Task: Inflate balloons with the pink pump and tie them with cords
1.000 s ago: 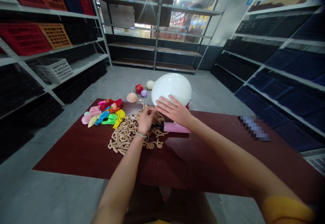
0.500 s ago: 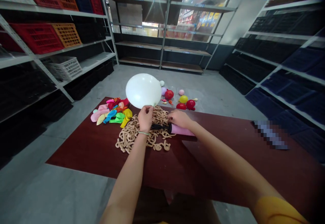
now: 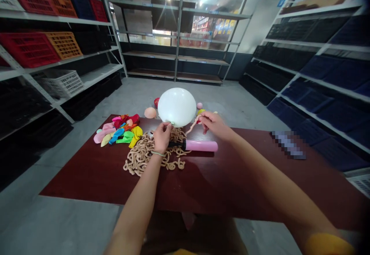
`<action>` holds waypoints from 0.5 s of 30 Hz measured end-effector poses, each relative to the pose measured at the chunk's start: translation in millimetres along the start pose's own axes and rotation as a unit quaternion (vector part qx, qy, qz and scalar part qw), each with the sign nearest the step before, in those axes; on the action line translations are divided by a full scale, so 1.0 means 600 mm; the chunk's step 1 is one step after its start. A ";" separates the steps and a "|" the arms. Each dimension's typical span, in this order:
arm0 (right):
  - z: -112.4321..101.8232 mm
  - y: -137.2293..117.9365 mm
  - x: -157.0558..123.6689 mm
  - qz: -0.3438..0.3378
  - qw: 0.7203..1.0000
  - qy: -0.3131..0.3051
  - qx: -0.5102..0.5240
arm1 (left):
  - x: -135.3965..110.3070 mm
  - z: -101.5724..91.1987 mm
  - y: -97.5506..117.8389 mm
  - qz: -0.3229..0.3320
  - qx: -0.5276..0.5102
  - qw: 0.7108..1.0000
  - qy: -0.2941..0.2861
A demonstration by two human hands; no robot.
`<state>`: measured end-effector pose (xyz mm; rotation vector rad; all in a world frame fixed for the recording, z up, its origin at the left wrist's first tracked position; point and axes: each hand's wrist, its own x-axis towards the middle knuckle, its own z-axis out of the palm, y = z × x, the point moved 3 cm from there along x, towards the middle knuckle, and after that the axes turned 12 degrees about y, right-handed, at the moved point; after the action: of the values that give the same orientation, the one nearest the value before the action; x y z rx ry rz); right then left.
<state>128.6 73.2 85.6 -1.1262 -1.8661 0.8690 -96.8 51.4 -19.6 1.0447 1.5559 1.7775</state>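
A large inflated white balloon (image 3: 177, 106) rises above the far side of the table. Its neck is pinched between the thumb and fingers of my left hand (image 3: 162, 136). My right hand (image 3: 212, 124) is closed on the end of a tan, string-like strand (image 3: 193, 125), which slants down left toward a heap of similar curled tan strands (image 3: 141, 155). Under my hands a balloon pump lies across the heap, with a pink barrel (image 3: 202, 146) and a black end partly hidden by my left hand.
Limp coloured balloons (image 3: 118, 131) lie at the table's left. Inflated balloons, one of them peach (image 3: 150, 112), rest on the floor beyond. A pixelated flat object (image 3: 288, 144) lies at the right. Shelves with crates (image 3: 63, 45) stand around the dark red table (image 3: 95, 178).
My right hand has lifted from beside the pump and now holds up a tan strand. In the view, the balloon and its neck sit farther right relative to my left hand.
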 end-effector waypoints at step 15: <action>-0.070 -0.171 0.029 -0.129 0.973 0.122 -0.148 | -0.057 0.032 0.021 0.112 0.077 0.988 -0.074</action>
<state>120.6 57.0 196.6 -1.0779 -1.9174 0.2977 -61.1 31.5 -13.3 1.4427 1.5532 1.6975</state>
